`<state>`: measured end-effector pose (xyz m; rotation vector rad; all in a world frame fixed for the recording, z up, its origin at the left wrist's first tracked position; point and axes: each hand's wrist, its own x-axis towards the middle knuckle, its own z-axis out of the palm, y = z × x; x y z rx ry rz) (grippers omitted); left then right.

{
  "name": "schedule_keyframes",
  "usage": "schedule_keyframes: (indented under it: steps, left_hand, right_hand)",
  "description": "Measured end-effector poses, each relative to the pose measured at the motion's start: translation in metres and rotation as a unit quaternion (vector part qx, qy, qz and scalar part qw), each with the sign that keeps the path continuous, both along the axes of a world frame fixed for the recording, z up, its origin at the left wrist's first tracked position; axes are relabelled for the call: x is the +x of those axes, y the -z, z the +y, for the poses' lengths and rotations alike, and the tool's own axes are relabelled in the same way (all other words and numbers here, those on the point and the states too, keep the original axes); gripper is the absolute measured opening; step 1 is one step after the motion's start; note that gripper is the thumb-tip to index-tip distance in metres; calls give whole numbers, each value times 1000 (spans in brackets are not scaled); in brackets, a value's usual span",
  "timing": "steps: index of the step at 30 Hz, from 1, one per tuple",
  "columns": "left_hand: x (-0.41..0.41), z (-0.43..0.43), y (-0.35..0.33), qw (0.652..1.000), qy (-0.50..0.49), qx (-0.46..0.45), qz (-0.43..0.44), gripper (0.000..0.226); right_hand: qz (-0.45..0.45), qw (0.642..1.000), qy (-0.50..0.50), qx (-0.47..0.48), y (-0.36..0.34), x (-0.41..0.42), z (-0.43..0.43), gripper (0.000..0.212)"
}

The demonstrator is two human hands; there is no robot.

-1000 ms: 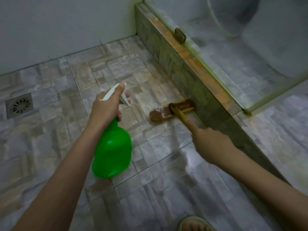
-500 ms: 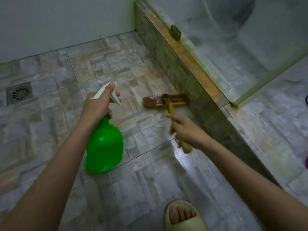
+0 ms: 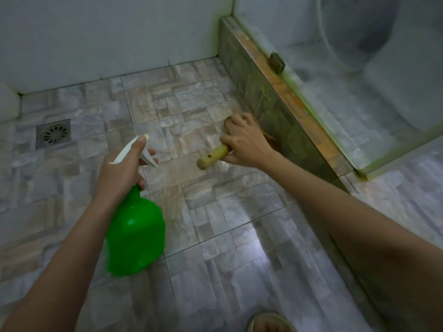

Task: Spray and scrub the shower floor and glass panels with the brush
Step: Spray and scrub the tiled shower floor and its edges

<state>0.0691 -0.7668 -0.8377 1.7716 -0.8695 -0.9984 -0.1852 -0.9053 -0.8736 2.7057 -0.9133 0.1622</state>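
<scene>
Hands clamped: left hand (image 3: 119,168) on spray bottle (image 3: 135,236), right hand (image 3: 244,142) on brush (image 3: 213,156) by curb (image 3: 275,109).

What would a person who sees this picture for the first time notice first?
The bright green spray bottle stands out most, low and left of centre, held at its white trigger head by the left hand. To its right, the right hand holds a wooden brush near the foot of the tiled curb. A square metal drain sits in the floor at far left.
</scene>
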Motion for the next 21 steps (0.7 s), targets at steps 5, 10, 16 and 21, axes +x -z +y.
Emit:
schedule_keyframes:
  steps: [5,10,16,21]
  left_hand:
    - [5,-1,2,1000,-12,-2,6,26]
    - [-1,-5,4,1000,-4,-1,7,30]
    - [-12,-15,4,999,-17,-3,42,34]
    - [-12,-25,13,998,-12,16,52,46]
  right_hand:
    - [18,973,52,224,4,23,-35,37]
    - [-3,960,204,192,40,13,-37,40]
    - [-160,971,135,118,79,-47,-10,19]
    - [-236,944,214,84,104,-71,7,34]
